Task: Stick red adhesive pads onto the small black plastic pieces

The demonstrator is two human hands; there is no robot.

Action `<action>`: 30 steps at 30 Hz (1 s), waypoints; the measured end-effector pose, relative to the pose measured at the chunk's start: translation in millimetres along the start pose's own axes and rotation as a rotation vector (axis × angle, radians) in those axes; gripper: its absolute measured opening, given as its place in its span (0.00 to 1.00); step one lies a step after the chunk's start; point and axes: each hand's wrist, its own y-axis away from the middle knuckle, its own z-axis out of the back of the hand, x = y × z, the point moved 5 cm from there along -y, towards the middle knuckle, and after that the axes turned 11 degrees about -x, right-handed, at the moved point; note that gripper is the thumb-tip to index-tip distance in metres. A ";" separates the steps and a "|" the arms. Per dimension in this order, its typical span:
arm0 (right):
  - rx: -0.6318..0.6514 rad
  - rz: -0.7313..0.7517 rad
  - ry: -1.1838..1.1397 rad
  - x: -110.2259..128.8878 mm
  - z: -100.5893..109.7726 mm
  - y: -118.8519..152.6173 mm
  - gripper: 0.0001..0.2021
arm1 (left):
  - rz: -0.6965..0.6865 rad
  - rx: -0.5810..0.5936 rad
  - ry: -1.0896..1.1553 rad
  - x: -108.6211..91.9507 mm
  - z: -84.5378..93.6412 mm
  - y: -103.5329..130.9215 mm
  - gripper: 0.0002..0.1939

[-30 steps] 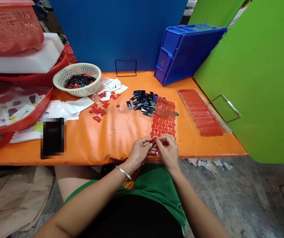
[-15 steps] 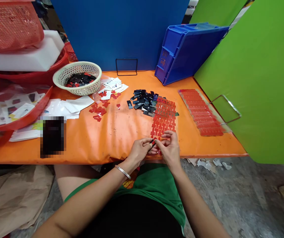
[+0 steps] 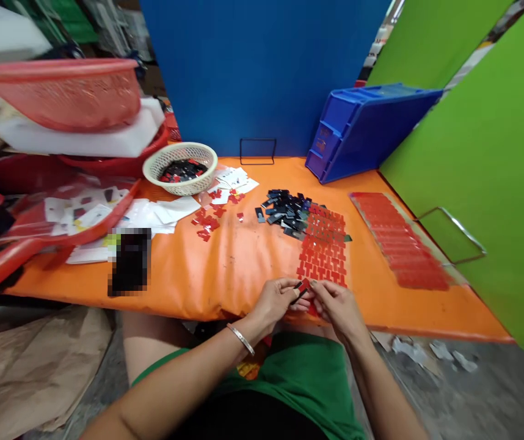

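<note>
Orange padded table cover, one, spread over the bench; worn and smudged at the centre.

Left hand: at the near edge of the bench, fingers curled, thumb and forefinger pinching a small black flat piece with a red sticker. Silver bangle on the wrist.

Right hand: just beside the left, fingertips pinched on the same small piece from the other side. Both hands meet over the near end of the sheet of red adhesive stickers.

Sheet of red adhesive stickers: flat on the cover, rows of small red shapes, running away from the hands.

Heap of small black flat pieces: loose pile at the far end of that sheet, touching it.

Second strip of red stickers on clear backing: to the right, apart from the first, near the green partition.

Scattered red sticker scraps: left of the black heap.

Cream perforated plastic basket: far left of centre, holding black and red pieces.

White paper cards: just beside the basket.

Blue plastic crate: tilted against the blue back panel.

Red mesh basket: upper left, resting on white foam.

Red tray: left edge, holding bagged items under clear film.

Green garment: over the lap, below the hands.
</note>
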 end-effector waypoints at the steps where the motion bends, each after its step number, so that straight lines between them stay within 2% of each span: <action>1: -0.013 -0.014 -0.009 -0.8 -0.1 -0.5 0.22 | -0.021 -0.004 0.028 -10.2 4.5 -2.9 0.05; 2: -0.021 -0.024 -0.022 -1.6 -0.6 -0.9 0.23 | -0.053 -0.022 0.052 -24.9 11.4 -7.1 0.06; 4: -0.027 -0.022 -0.041 -3.0 -2.0 -1.1 0.24 | -0.156 -0.114 0.082 -68.2 33.0 -18.8 0.07; 8: -0.044 0.050 -0.014 -4.5 -3.8 0.8 0.23 | -0.463 -0.402 0.168 -190.5 94.8 -45.3 0.08; 10: -0.058 0.069 -0.013 -5.0 -4.0 1.7 0.22 | -0.529 -0.591 0.245 -244.3 128.0 -56.5 0.11; 12: -0.070 0.064 -0.026 -5.2 -4.2 2.1 0.21 | -0.492 -0.711 0.267 -280.6 153.0 -66.1 0.10; 14: -0.077 0.055 -0.037 -4.6 -4.3 2.0 0.21 | -0.473 -0.737 0.255 -299.2 167.0 -72.7 0.08; 16: -0.074 0.051 -0.034 -3.9 -4.7 1.6 0.21 | -0.542 -0.716 0.160 -302.2 169.2 -76.2 0.05; 18: -0.066 0.059 -0.020 -3.6 -5.1 1.0 0.21 | -0.661 -0.666 -0.019 -290.7 159.0 -79.9 0.04; 21: -0.064 0.077 0.002 -5.1 -4.7 -0.2 0.21 | -0.756 -0.530 -0.387 -253.5 126.1 -93.9 0.06; 24: -0.060 0.085 0.006 -7.1 -4.2 -0.5 0.21 | -0.863 -0.297 -0.978 -214.9 82.3 -114.5 0.04; 25: -0.057 0.085 0.004 -7.2 -4.1 -0.3 0.21 | -0.904 -0.214 -1.168 -204.6 69.7 -121.5 0.05; 28: -0.059 0.075 -0.008 -5.9 -3.8 0.8 0.21 | -0.950 -0.040 -1.521 -188.4 46.8 -140.7 0.14; 30: -0.068 0.064 -0.017 -4.6 -4.2 1.2 0.21 | -0.944 0.030 -1.657 -187.4 39.7 -150.2 0.13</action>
